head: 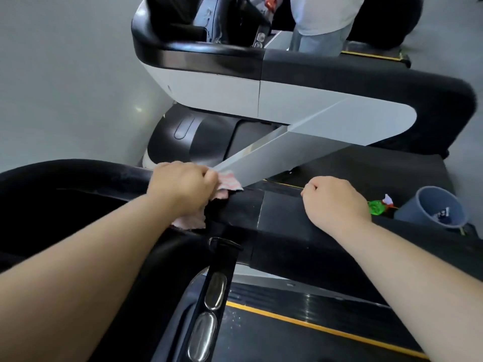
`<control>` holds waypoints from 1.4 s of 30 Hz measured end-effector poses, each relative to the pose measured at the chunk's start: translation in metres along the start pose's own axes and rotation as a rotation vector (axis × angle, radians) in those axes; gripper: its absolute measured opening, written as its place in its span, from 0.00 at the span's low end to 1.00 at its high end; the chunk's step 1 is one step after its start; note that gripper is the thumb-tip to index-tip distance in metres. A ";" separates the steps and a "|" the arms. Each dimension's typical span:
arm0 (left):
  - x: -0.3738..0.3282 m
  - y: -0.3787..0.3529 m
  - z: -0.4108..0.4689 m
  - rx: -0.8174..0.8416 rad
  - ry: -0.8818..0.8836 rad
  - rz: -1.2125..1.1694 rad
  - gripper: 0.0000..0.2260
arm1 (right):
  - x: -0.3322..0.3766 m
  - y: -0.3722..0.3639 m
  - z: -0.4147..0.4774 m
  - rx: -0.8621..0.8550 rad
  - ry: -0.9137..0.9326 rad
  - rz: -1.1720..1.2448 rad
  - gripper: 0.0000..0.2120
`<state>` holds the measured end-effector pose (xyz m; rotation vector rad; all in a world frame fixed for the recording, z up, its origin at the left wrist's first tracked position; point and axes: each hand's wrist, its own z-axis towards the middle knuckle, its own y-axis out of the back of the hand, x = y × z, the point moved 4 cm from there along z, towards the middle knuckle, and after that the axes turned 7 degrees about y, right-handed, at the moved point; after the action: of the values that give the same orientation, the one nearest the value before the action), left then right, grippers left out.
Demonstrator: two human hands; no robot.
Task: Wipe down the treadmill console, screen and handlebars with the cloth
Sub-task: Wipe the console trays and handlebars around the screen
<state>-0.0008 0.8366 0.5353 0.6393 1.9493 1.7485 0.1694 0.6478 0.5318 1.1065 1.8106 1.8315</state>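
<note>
Pink cloth [230,183], one, in left hand [180,188] on handlebar [282,214], right hand [334,202] fisted

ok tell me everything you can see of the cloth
The cloth is pink and white, patterned, soft-looking and crumpled. The left hand grips it and covers most of it, pressing it on the treadmill's black handlebar. One bunch pokes out past the hand, beside the grey upright; another edge shows under the wrist.

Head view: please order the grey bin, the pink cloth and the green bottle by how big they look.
Largest first:
grey bin
pink cloth, partly under the left hand
green bottle, partly hidden
</note>
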 end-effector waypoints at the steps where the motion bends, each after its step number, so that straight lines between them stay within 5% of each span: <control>1: -0.021 -0.001 -0.001 0.017 0.018 0.019 0.16 | 0.000 0.000 0.000 0.002 -0.002 -0.006 0.16; 5: -0.093 -0.010 -0.042 -0.208 -0.114 -0.108 0.17 | 0.000 0.001 0.000 0.013 -0.004 -0.023 0.15; 9: -0.069 -0.029 -0.077 -0.322 -0.292 -0.181 0.20 | 0.000 0.002 -0.002 0.041 -0.019 -0.038 0.15; 12: -0.023 -0.045 -0.088 -0.327 -0.012 -0.279 0.25 | 0.018 -0.003 0.005 0.079 0.007 -0.005 0.15; 17: 0.019 -0.032 -0.058 -0.382 0.713 -0.764 0.28 | 0.051 -0.014 0.010 -0.019 0.162 -0.013 0.19; 20: 0.025 -0.029 -0.049 -0.515 0.971 -1.045 0.28 | 0.049 -0.013 0.011 -0.032 0.176 -0.029 0.19; 26: -0.022 -0.041 -0.066 -0.690 1.097 -1.366 0.27 | 0.049 -0.016 0.015 0.007 0.213 0.007 0.20; 35: -0.119 -0.051 -0.097 -0.513 1.068 -1.546 0.30 | 0.045 -0.014 0.016 0.081 0.262 0.196 0.22; 38: -0.100 -0.044 -0.091 -0.491 1.070 -1.388 0.30 | 0.040 -0.012 0.016 0.091 0.310 0.305 0.21; 42: -0.031 -0.014 -0.053 -0.356 0.610 -0.415 0.21 | 0.034 -0.004 0.013 0.039 0.338 0.433 0.19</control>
<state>-0.0086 0.7745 0.5271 -0.4446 1.8549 2.0732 0.1554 0.6814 0.5362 1.3549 1.9003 2.3626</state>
